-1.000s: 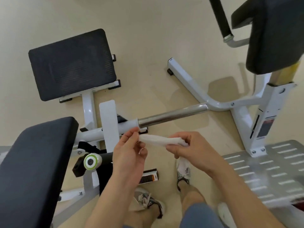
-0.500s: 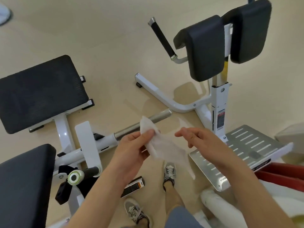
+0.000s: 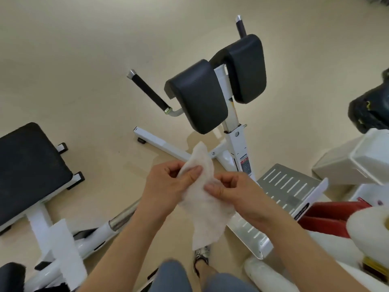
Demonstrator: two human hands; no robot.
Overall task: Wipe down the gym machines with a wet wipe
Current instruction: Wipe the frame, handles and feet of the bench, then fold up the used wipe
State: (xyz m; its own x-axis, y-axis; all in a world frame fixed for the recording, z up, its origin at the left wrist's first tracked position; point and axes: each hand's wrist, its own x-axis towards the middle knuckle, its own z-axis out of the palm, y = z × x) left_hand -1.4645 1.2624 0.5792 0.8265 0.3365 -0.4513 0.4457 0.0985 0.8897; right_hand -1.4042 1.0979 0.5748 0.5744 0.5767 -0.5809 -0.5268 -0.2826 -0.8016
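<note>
I see the left hand (image 3: 168, 186) and right hand (image 3: 233, 192) both pinching the white wet wipe (image 3: 207, 205), which hangs unfolded between them above the floor, in front of the machine's black pads (image 3: 197, 95) and slotted footplate (image 3: 288, 186).

Beige floor (image 3: 84, 60): smooth, plain, soft sheen, fills most of view. Light even and diffuse, shadows faint. Black bag (image 3: 370, 110) with yellow detail at right edge. Just below it, white plastic box (image 3: 362, 165). Red container (image 3: 328, 218) at lower right, partly hidden behind blurred white roll (image 3: 366, 226).
</note>
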